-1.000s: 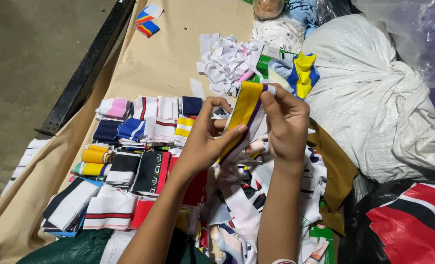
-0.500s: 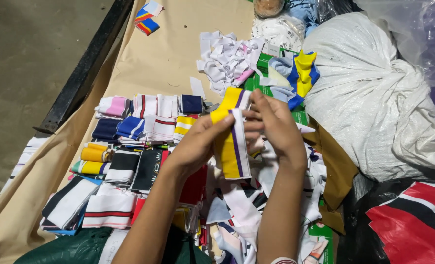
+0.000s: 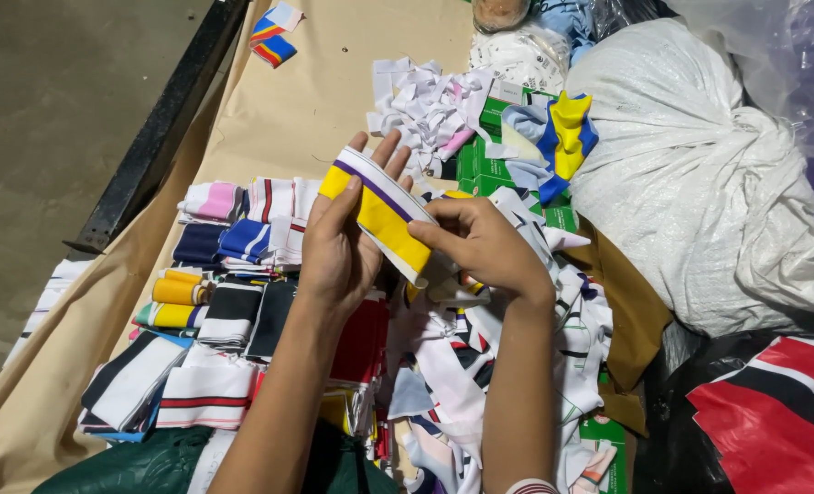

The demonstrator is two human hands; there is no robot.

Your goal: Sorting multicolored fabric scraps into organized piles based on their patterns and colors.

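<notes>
Hands: left hand [image 3: 338, 252] & right hand [image 3: 480, 242] both pinching yellow striped band [image 3: 379, 212], fingers closed on it.

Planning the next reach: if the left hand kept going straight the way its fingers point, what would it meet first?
The left hand, holding the yellow striped band, points up and away toward the pile of white fabric scraps. That pile looks first in line, past a bare strip of tan paper, though depth is unclear.

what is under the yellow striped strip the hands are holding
Under the yellow strip held by the left hand and right hand lies a loose heap of mixed cloth strips. The pieces directly beneath it and the hands are covered.
</notes>
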